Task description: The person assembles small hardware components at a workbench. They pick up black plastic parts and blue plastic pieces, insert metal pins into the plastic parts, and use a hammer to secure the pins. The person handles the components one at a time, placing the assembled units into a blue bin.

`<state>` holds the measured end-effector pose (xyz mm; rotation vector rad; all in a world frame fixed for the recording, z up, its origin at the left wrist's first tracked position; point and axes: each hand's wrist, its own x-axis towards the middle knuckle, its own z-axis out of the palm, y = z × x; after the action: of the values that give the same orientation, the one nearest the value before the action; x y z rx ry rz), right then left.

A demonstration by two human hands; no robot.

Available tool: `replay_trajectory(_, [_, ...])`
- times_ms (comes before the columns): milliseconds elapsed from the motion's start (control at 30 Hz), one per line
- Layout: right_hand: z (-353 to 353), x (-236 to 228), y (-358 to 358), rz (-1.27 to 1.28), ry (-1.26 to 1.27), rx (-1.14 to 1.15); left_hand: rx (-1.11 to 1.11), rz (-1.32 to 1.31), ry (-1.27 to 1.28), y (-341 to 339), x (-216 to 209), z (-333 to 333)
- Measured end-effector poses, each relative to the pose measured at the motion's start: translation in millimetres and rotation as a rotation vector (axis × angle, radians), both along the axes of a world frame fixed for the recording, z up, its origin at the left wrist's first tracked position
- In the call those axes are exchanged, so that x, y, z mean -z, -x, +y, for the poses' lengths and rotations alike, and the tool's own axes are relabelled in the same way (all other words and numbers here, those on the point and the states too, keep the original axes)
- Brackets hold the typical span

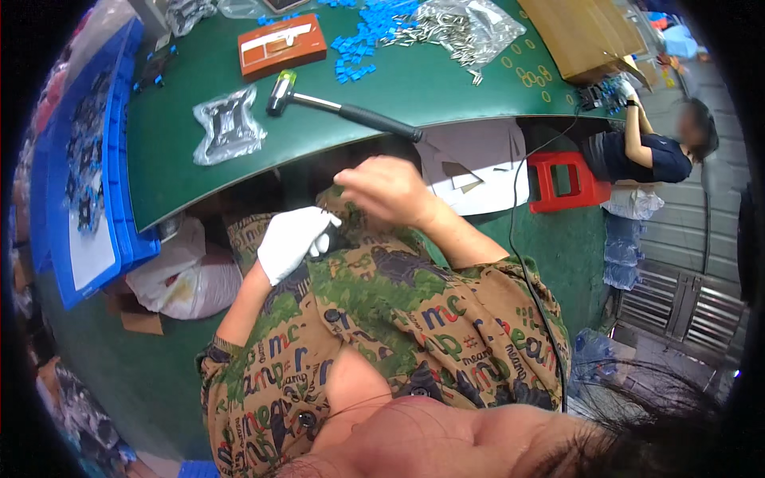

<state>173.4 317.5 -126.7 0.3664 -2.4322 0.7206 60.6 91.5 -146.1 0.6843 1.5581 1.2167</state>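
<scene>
Left hand (292, 240), white-gloved, grasps a small dark part (329, 239) over the lap, near the green table (446, 88) edge. Right hand (388, 190) hovers just beside it, fingers curled, holding nothing visible. Hammer (343, 110) lies farther off.

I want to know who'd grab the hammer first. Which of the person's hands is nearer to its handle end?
Right. The bare right hand is just below the black handle end of the hammer on the green table. The gloved left hand sits lower, at the lap.

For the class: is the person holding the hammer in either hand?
No. The hammer lies on the green table, while the gloved left hand and bare right hand stay at the lap.
</scene>
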Motion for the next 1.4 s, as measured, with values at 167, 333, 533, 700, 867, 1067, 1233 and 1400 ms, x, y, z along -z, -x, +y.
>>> replay_trajectory(167, [80.1,-43.1,39.4,-0.022,-0.04,0.391,0.051,-0.055,-0.041,-0.3,5.4,5.7])
replay_trajectory(333, [130.5,-21.7,81.5,-0.165,-0.262,0.414,0.06,-0.063,-0.041,0.7,8.9,5.5])
replay_trajectory(533, [150.2,-15.4,90.3,-0.27,-0.374,0.284,0.058,-0.061,-0.042,2.4,5.9,5.2])
replay_trajectory(700, [148.1,-26.6,57.7,-0.431,-0.327,0.21,0.034,-0.092,-0.024,2.2,8.1,4.2])
replay_trajectory(867, [139.6,-34.0,2.4,-0.48,-0.345,0.247,0.039,-0.061,-0.04,3.1,10.2,4.1])
replay_trajectory(1067, [133.0,-19.3,-26.5,-0.322,-0.44,0.302,0.051,-0.102,-0.047,5.0,8.8,4.2])
replay_trajectory(1233, [128.3,-1.1,-33.7,-0.093,-0.321,0.368,0.056,-0.115,-0.027,3.4,4.9,5.3])
replay_trajectory(1400, [60.7,-29.7,-30.9,-0.23,0.252,0.274,0.063,-0.033,-0.003,-2.8,2.6,4.4])
